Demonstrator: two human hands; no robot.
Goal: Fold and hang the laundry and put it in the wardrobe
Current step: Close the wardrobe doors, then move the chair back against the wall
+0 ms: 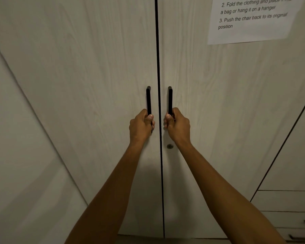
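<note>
The wardrobe (95, 67) fills the view, its two doors closed and meeting at one dark vertical seam down the middle; two black bar handles stand upright, one just beside the seam on each side, their long axes parallel to it. The left hand (141, 126) has its grip clenched round the lower part of the left handle (148, 101); the right hand (177, 126) has its grip clenched round the lower part of the right handle (170, 101); each hand is at its own door, neither nearer than the other. Hinges likely sit at the outer edges, so a pull toward the body should swing the doors apart. No laundry is in view. Counted: two doors, two handles, two hands, one keyhole (170, 146) below the right hand, one printed sheet (250, 32) at the right door's upper edge; drawers (289, 203) at the lower right corner.
</note>
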